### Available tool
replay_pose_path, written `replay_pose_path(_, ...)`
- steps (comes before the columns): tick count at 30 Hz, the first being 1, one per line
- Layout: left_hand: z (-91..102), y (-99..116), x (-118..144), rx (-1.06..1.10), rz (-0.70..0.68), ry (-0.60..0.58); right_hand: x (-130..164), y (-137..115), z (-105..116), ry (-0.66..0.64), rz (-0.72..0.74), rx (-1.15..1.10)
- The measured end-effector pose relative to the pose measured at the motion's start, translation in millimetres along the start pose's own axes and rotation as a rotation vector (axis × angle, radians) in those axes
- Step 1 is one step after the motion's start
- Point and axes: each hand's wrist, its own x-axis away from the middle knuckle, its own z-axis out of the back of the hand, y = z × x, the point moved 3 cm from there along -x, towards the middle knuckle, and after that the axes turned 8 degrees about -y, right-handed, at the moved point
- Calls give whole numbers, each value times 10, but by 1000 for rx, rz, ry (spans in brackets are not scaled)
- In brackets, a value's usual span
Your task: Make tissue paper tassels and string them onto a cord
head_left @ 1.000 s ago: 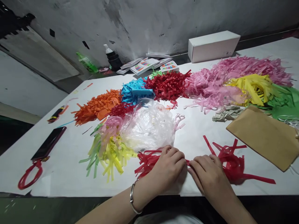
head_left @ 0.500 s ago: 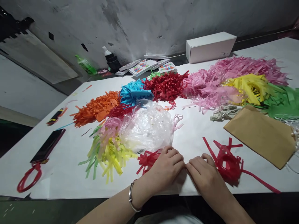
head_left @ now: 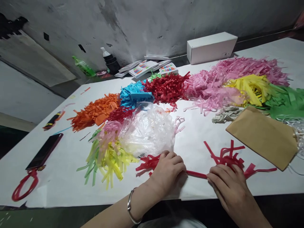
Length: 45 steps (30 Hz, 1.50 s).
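A red tissue-paper tassel (head_left: pixel 196 174) stretches between my hands just above the front part of the table, its middle twisted into a narrow cord. My left hand (head_left: pixel 167 172) is closed round its left part, with red fringe (head_left: pixel 147 164) spreading out beyond the fingers. Closed over the right part is my right hand (head_left: pixel 229 183); loose red strips (head_left: pixel 231 155) fan out behind and beside it. Both sets of fingertips are partly hidden. Behind my left hand lies a crumpled clear plastic bag (head_left: pixel 149 129).
Yellow tassels (head_left: pixel 115 164) and an orange fringed pile (head_left: pixel 95 110) lie left. Blue, red and pink piles (head_left: pixel 213 85) line the back. A brown envelope (head_left: pixel 263 136) lies right, a phone (head_left: pixel 44 152) left. A white box (head_left: pixel 211 49) stands by the wall.
My right hand has moved right along the tassel, away from my left, and now covers part of the right fringe. A twisted red length shows between the hands. The view has shifted slightly.
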Motion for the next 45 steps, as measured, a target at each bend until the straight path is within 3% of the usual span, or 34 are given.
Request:
replay_pose_path(11,-2,145,-87,-229,135,-78,-4,-69,17,63,-138,145)
replay_pose_path(17,13,170,-70,-261,-164,-121,45,-121,-117,-34,72,63)
replay_pose_path(24,-144,166,-66,-288,-205,-38,-130,-193,-164,-96,119,94)
replay_pose_path(28,-61,162,-17,11,-28,-74,-202,-245,-120,-124,252,159)
replay_pose_path(33,252,253,235,677,94,-191,-161,-403,109,24,419,93)
replay_pose_path(36,267,273,315,1093,210,-245,-215,-488,224,27,459,26)
replay_pose_path(40,225,275,327,1344,163,-113,-326,-556,263,60,399,-181)
replay_pose_path(45,238,270,395,1266,46,158,-314,-675,38,22,65,-444)
